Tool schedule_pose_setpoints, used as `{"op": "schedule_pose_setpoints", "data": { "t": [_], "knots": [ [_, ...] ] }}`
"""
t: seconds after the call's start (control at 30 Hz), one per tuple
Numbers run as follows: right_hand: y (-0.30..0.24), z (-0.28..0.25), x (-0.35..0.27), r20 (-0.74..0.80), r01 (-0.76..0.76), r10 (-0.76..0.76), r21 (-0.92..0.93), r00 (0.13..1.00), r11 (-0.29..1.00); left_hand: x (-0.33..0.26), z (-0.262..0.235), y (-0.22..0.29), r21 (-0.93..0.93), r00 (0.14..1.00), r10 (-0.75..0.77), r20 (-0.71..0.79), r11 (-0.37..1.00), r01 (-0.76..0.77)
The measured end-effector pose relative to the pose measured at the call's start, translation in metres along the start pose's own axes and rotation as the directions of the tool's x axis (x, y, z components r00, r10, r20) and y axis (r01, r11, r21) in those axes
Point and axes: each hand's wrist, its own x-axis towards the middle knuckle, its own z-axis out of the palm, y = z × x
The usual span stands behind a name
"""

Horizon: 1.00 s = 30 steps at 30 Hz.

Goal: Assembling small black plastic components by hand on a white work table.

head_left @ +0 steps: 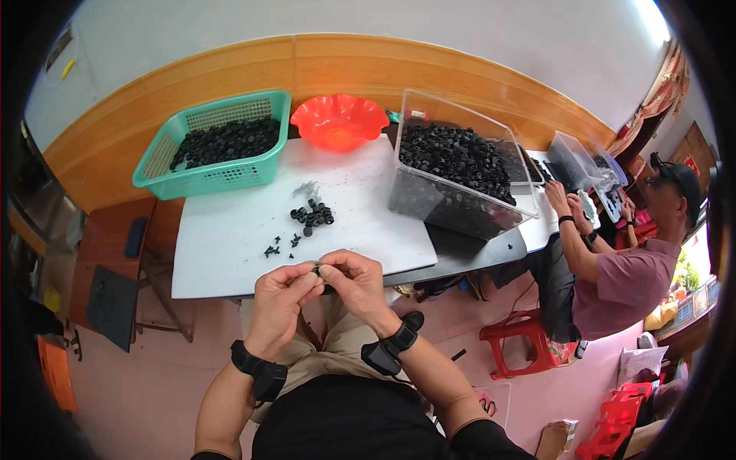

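My left hand (279, 302) and my right hand (357, 285) meet at the near edge of the white board (368, 203). Both are closed, pinching a small black part (316, 271) between thumbs and fingertips; most of it is hidden by the fingers. Just beyond them on the board lies a loose pile of small round black caps (313, 216). To the left of that pile, several tiny black pieces (273, 250) are scattered. Each wrist wears a black strap with a dark box.
A green basket (222, 181) of black parts stands back left, a red scalloped bowl (340, 123) beside it. A clear bin (429, 201) heaped with black parts is on the right. Farther right, a person (625, 284) works at the table, near a red stool (515, 337).
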Motion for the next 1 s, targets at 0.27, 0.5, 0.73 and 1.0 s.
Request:
{"op": "schedule_pose_setpoints", "data": {
  "t": [0.27, 0.5, 0.73, 1.0],
  "knots": [
    [-0.004, -0.004, -0.003, -0.033, 0.033, -0.038, -0.147, 0.999, 0.989, 0.000, 0.002, -0.006, -0.031, 1.000, 0.009, 0.022, 0.999, -0.009],
    [-0.011, -0.006, -0.002, 0.024, 0.027, -0.024, -0.142, 0.999, 0.989, 0.000, -0.006, -0.003, -0.121, 0.994, 0.003, 0.107, 0.993, 0.010],
    [-0.019, -0.008, -0.002, 0.095, 0.104, -0.085, -0.219, 0.992, 0.970, 0.000, -0.015, -0.003, -0.146, 0.983, 0.003, 0.182, 0.989, 0.024],
    [-0.029, -0.009, -0.001, 0.188, 0.226, -0.155, -0.455, 0.970, 0.861, 0.001, -0.018, -0.005, -0.130, 0.985, -0.017, 0.171, 0.991, 0.039]
  ]
}}
